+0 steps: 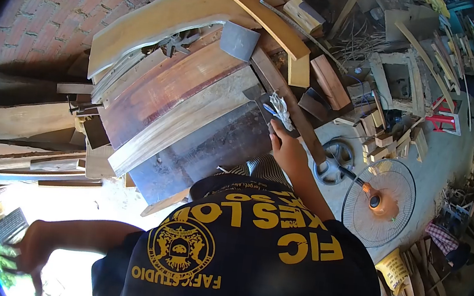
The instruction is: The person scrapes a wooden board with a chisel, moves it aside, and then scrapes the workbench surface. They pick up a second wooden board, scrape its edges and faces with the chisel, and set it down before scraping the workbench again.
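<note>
My left hand (29, 252) is stretched out at the lower left with its fingers spread, holding nothing, over bright ground. My right hand (285, 146) is at the right end of the work surface, its fingers curled at a dark object that I cannot make out. Just beyond its fingertips lie a bundle of whitish strands (280, 111) and a flat grey blade-like piece (252, 93). Before me lie a reddish-brown board (156, 89), a pale board (194, 117) and a dark, stained board (205, 144). A grey sheet (239, 41), resembling sandpaper, rests on the far side.
A curved light-brown plank (164, 14) lies beyond the boards, near a brick wall (66, 6). On the right stand an orange-centred fan (378, 203), wood blocks (386, 144) and a red stool (443, 120). Planks (24, 118) are stacked at left. Another person (451, 245) is at far right.
</note>
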